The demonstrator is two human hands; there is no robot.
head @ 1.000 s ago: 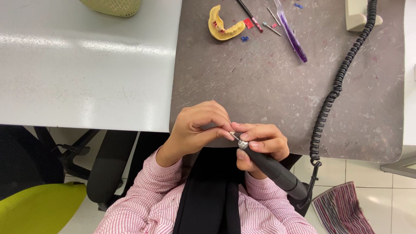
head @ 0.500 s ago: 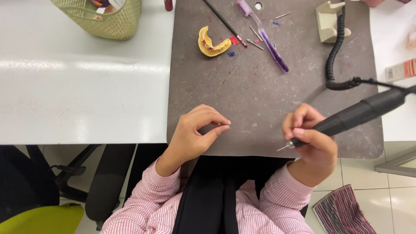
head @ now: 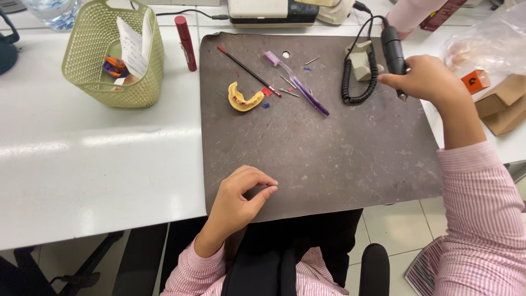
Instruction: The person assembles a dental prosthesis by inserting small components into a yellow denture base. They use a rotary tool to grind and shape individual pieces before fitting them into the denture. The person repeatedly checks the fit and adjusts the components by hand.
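Observation:
My right hand (head: pixel 426 79) grips a black rotary handpiece (head: pixel 392 52) at the far right of the dark mat (head: pixel 329 148), its tip pointing down, its coiled black cord (head: pixel 359 66) looping to the left. My left hand (head: pixel 241 197) rests at the mat's near edge with fingertips pinched together; whether a small part sits between them I cannot tell. A yellow dental model (head: pixel 244 98) lies on the mat's far left, beside a thin brush (head: pixel 249 71) and a purple toothbrush (head: pixel 296 82).
A green mesh basket (head: pixel 112 55) with papers stands on the white table at the left, a red tube (head: pixel 186 35) beside it. A beige handpiece rest (head: pixel 361 60), a grey control box (head: pixel 271 12), cardboard boxes (head: pixel 501 104) and a plastic bag (head: pixel 482 44) lie at the back and right.
My right hand has carried the handpiece away from my left hand, up and out to the mat's far right. My left hand has stayed at the near edge.

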